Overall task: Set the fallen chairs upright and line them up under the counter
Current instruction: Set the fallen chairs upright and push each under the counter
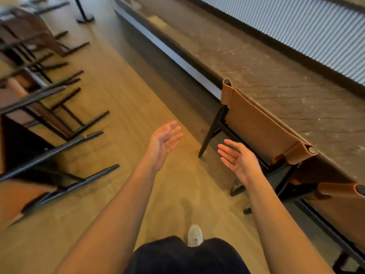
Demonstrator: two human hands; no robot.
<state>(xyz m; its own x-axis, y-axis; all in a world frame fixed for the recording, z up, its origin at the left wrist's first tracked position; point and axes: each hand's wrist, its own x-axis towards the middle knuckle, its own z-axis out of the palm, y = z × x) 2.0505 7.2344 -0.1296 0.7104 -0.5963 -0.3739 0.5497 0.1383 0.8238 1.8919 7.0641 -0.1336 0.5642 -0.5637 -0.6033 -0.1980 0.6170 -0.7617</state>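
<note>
At far left, a row of dark-framed chairs (pixel 59 135) runs from near to far, with black legs pointing right across the wood floor (pixel 122 91). They appear to be tipped over, but motion blur prevents confirmation. At the far end, left of centre, a black post base (pixel 85 17) stands on the floor.

Centre, L side: the left hand (pixel 164 143) is raised over the floor, palm facing right. Fingers are straight and slightly spread, holding nothing.

Near edge, between the arms: one white shoe (pixel 195 235) is on the floor, partly covered by dark shorts (pixel 183 258).

Centre, R side: the right hand (pixel 239 159) is raised w/ palm facing left. Fingers are extended and relaxed, and the hand is empty. It is just beside the frame of the first tan chair (pixel 262 129), w/ no contact evident.

Right: the first tan chair stands upright, back against the edge of the counter (pixel 276 62), black legs on the floor. A second tan chair (pixel 343 206) sits just beside it on the near side, also against the counter edge.

Far right: a ribbed white panel (pixel 296 22) runs along the far side of the dark stone countertop.
</note>
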